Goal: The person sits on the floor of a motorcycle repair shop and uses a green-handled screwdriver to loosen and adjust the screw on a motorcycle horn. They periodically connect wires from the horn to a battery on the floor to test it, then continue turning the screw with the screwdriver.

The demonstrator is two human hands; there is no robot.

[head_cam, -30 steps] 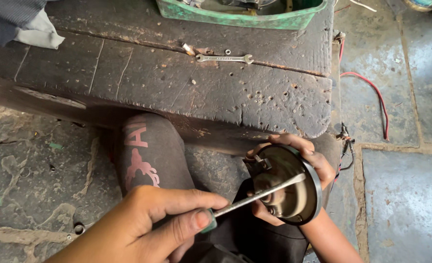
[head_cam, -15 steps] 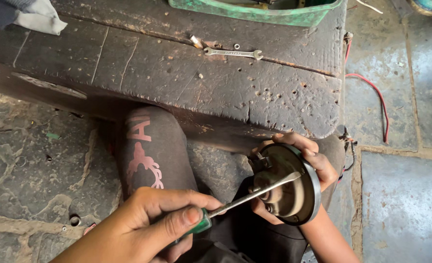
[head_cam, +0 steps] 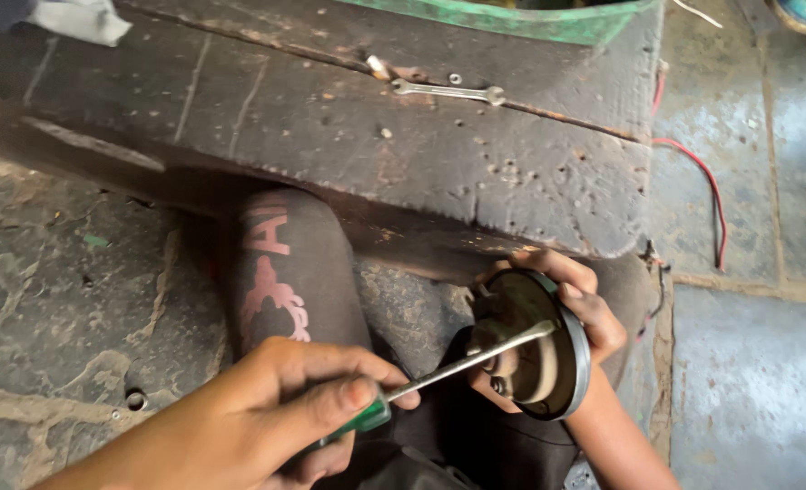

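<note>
My left hand (head_cam: 285,408) grips the green handle of a long screwdriver (head_cam: 462,365) at the bottom of the view. Its steel shaft slants up to the right, and its tip rests inside a round metal housing (head_cam: 575,349) with a dark rim. My right hand (head_cam: 589,313) holds that housing from behind and tilts it on edge above my lap, with fingers curled over its upper rim. My left knee (head_cam: 280,272), in dark trousers with a pink print, lies between my hands and the bench.
A worn dark wooden bench (head_cam: 330,136) spans the top, with a spanner (head_cam: 448,91) and small bits on it and a green tray (head_cam: 530,18) at its far edge. A red wire (head_cam: 707,191) runs over the stone floor on the right. A small ring (head_cam: 136,400) lies at the lower left.
The view has tilted a little, so the bench sits higher in the picture. Both hands keep their hold, and the screwdriver tip stays in the housing.
</note>
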